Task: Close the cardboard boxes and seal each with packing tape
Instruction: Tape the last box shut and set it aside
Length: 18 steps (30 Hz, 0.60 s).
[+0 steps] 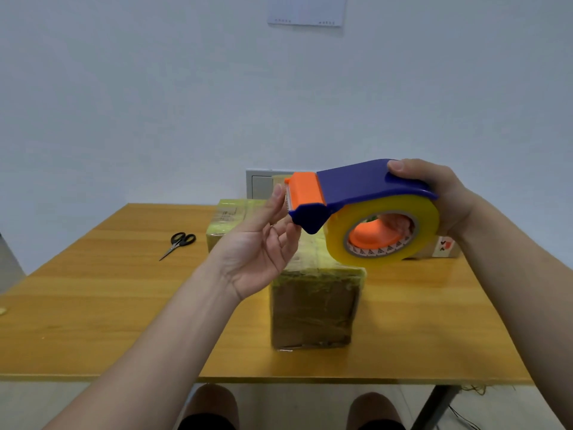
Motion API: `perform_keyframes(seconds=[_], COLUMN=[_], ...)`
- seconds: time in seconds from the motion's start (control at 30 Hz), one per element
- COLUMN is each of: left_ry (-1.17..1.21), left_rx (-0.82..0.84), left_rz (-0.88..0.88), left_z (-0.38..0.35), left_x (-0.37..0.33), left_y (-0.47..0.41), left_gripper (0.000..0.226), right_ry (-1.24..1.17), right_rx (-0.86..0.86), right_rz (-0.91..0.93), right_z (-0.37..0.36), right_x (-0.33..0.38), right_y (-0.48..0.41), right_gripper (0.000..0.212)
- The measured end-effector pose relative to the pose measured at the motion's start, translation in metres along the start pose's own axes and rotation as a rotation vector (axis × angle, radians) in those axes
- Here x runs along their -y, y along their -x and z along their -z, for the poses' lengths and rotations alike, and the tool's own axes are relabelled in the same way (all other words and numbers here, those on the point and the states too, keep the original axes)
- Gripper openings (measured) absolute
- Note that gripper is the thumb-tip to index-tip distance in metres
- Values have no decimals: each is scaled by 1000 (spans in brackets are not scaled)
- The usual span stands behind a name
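Note:
My right hand (pixel 434 193) grips a blue and orange tape dispenser (pixel 356 193) loaded with a yellowish roll of tape (pixel 384 231), held up above the table. My left hand (pixel 263 243) is raised palm up at the dispenser's orange cutter end, with thumb and fingertips at the tape's edge; whether they pinch the tape is unclear. Below stands a cardboard box (pixel 313 308) wrapped in tape, shut. A second taped box (pixel 229 218) lies behind it, partly hidden by my left hand. A third box (pixel 443 248) shows behind my right wrist.
Black scissors (pixel 179 242) lie on the wooden table (pixel 93 305) at the left rear. A white wall rises behind the table, with a grey panel (pixel 257 184) at its base. My knees show below the table's front edge.

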<state>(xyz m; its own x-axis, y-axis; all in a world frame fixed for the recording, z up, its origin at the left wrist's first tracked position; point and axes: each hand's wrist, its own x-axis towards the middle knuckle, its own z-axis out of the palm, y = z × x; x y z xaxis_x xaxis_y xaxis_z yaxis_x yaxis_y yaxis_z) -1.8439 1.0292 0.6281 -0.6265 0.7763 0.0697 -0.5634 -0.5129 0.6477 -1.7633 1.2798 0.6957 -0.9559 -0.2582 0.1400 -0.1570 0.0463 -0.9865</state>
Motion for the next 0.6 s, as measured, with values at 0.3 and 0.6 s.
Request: perform_keyframes(seconds=[0.3,0.6], left_ry=[-23,-556], left_rx=[52,-210], left_rz=[41,-55], left_z=[4,-10], left_x=[-7,-19], left_y=[10,12], left_gripper=[61,26], right_ry=[26,104], right_rx=[2,55], right_rz=[49,-68], right_z=[-9,-1], right_x=[9,11], right_y=[4,10], right_gripper=[55,56])
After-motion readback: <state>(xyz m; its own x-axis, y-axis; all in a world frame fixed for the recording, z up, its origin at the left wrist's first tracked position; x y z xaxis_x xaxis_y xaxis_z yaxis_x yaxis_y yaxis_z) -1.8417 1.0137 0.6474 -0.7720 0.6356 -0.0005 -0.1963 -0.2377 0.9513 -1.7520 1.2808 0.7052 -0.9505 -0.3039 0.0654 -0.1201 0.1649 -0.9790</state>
